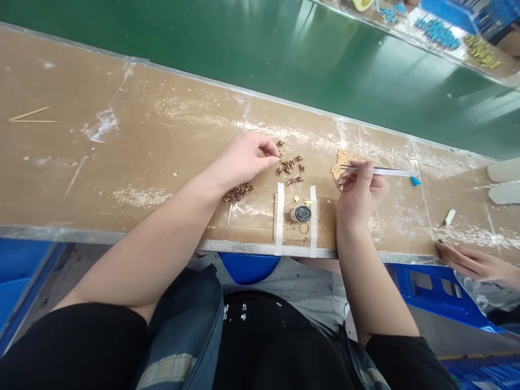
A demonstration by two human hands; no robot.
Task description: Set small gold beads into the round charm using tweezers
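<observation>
My left hand [252,157] reaches over the table with thumb and index finger pinched together at the edge of a few small brown-and-gold pieces [287,167]. Whatever sits between those fingertips is too small to make out. Under my left wrist lies a pile of similar dark brown pieces [239,192]. My right hand [361,189] grips a pair of tweezers [392,171], its fingers near a spread of tiny tan beads [345,158]. Between my hands, a small cup of dark paste [301,214] stands on a cardboard pad [296,232] crossed by two white tape strips.
Two thin sticks [32,115] lie far left. A blue tip [415,181] and a whitish piece [449,218] are to the right. Another person's hand [471,260] rests at the table's right front edge. Beyond a green surface [244,49], blue pieces [437,32] lie on another bench.
</observation>
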